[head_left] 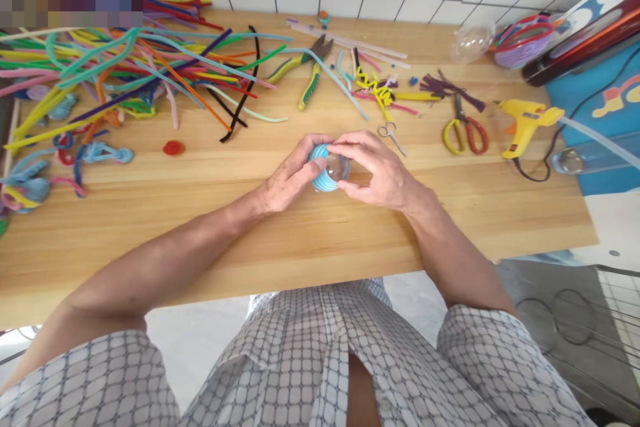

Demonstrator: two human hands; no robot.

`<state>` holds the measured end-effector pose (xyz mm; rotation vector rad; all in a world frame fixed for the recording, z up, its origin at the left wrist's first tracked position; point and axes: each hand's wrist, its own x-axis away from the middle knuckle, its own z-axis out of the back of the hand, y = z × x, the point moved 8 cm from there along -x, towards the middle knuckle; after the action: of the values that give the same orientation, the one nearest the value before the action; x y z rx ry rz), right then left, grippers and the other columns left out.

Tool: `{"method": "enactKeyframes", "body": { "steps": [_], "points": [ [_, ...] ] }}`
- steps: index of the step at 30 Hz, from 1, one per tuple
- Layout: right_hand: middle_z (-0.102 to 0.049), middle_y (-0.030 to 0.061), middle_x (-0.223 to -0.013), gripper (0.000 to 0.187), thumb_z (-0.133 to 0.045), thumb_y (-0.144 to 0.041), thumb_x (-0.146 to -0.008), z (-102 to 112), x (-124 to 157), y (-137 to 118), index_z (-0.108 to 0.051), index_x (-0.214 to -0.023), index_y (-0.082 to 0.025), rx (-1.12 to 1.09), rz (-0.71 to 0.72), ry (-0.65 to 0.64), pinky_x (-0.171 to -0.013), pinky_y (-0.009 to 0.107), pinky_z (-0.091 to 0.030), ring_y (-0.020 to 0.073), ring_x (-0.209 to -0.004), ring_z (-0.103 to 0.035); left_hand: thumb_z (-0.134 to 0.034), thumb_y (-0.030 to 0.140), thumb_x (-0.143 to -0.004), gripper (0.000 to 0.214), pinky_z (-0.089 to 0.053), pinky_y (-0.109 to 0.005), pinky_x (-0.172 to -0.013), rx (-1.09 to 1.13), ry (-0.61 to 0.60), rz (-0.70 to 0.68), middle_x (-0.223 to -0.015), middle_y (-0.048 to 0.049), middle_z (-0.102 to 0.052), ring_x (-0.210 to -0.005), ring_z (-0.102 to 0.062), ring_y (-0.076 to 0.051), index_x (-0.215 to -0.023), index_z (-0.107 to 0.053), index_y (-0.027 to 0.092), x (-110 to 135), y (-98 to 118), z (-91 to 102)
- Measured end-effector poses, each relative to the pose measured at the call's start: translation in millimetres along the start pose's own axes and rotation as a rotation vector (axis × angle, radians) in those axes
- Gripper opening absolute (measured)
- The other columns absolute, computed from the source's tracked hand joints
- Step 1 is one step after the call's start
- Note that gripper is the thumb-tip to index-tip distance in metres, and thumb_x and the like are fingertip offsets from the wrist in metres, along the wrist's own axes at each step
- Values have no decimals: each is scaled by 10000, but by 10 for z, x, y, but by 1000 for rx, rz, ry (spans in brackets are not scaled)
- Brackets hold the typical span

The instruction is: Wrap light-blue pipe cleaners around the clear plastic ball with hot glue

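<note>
Both my hands meet at the middle of the wooden table (300, 240) around a small clear plastic ball (331, 172) wrapped with a light blue pipe cleaner. My left hand (287, 180) grips the ball's left side with curled fingers. My right hand (373, 170) pinches it from the right and top, fingers closed on it. Part of the ball is hidden by my fingers.
A heap of coloured pipe cleaners (125, 67) covers the far left. Pliers (310, 67), small scissors (391, 133), red-and-yellow scissors (465, 130), a yellow glue gun (527, 123), a red cap (173, 147) and a clear half dome (473, 42) lie beyond my hands.
</note>
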<state>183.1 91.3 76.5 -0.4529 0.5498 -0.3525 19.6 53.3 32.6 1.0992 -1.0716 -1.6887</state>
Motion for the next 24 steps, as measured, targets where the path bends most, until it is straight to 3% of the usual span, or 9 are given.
{"method": "enactKeyframes", "body": {
  "steps": [9, 15, 19, 24],
  "points": [
    [-694, 117, -1458, 605, -784, -403, -958, 10, 4, -19, -646, -1541, -326, -3, 17, 31, -1182, 605, -575, 349, -1334, -688, -500, 661, -1123, 573, -541, -515, -1145, -7, -20, 15, -1396, -123, -671, -1248, -648, -304, -1510, -536, 240, 5, -9, 4],
    [-693, 134, -1470, 604, -763, -393, -944, 7, 3, -16, -640, -1529, -307, 24, 2, 19, -1147, 616, -595, 364, -1338, -694, -701, 699, -1020, 725, -589, -480, -1078, 23, -56, 11, -1486, -143, -623, -1249, -652, -296, -1555, -487, 259, 15, -18, -26],
    [-691, 136, -1472, 601, -754, -371, -936, 2, -2, -27, -633, -1520, -298, 31, 12, 14, -1135, 613, -598, 363, -1337, -697, -713, 681, -1025, 711, -565, -495, -1140, 27, -53, -3, -1521, -152, -602, -1307, -634, -308, -1548, -491, 254, 13, -2, -34],
    [-692, 134, -1465, 605, -749, -352, -932, 6, -3, -43, -626, -1522, -296, 22, 38, 32, -1108, 605, -610, 355, -1322, -698, -718, 664, -1026, 701, -585, -479, -1090, 23, -69, -22, -1506, -148, -601, -1272, -634, -298, -1552, -485, 264, 11, 11, -36]
  ]
}}
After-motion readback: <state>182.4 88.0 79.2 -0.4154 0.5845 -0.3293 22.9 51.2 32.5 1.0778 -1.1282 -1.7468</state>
